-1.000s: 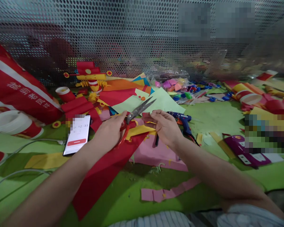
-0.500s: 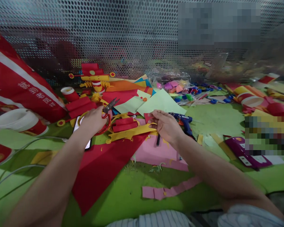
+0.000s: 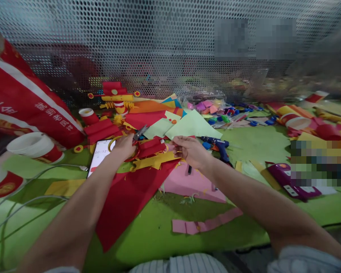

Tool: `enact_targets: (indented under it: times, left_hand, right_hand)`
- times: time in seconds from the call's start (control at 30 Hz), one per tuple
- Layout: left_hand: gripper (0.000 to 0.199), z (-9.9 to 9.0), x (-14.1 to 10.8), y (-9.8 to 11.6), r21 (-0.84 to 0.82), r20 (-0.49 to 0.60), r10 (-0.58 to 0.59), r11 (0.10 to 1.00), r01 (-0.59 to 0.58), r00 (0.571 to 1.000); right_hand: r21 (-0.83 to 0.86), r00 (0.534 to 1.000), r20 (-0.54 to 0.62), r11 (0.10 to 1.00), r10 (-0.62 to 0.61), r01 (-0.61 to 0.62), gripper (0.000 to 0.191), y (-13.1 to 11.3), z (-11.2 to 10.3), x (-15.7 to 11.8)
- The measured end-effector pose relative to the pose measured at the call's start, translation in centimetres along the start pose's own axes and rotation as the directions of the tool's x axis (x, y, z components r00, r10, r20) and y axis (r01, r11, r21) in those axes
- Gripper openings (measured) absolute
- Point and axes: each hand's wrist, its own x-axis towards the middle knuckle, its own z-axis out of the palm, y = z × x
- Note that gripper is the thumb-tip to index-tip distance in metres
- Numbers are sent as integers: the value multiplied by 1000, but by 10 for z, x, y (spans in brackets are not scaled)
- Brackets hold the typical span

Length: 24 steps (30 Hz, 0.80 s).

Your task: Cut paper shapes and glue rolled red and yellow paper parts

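Note:
My left hand is closed on the red-handled scissors, whose blades point up and to the right. My right hand has its fingers pinched together at the right end of a yellow paper strip; whether they grip its tip is hard to make out. Behind the strip lies a folded red paper piece. Below are a large red sheet and a pink sheet. Under my left wrist rests a lit phone.
White and red paper cups and a red bag stand at the left. A blue glue gun lies right of my right hand, a purple device farther right. A paper figure stands behind, before a perforated metal panel.
My left hand has moved right with the scissors, baring more of the phone. My right hand has shifted slightly left. The whole view has moved a little.

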Motion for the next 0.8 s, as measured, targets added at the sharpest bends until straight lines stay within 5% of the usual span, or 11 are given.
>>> enact_targets:
  times: [0.47, 0.63, 0.7, 0.8]
  left_hand:
    - [37, -15, -4, 7, 97, 50, 13, 995, -18, 999]
    - [34, -25, -12, 11, 57, -24, 33, 998, -32, 999]
    - [35, -27, -27, 18, 7, -97, 68, 998, -68, 993]
    - [30, -20, -55, 32, -355, -203, 190, 900, -253, 961]
  right_hand:
    - [47, 995, 27, 994, 100, -101, 19, 15, -4, -25]
    - [44, 993, 42, 992, 115, -117, 24, 23, -10, -24]
    - [41, 990, 52, 990, 133, -135, 24, 26, -11, -24]
    - [49, 980, 85, 981, 181, -186, 24, 32, -9, -26]
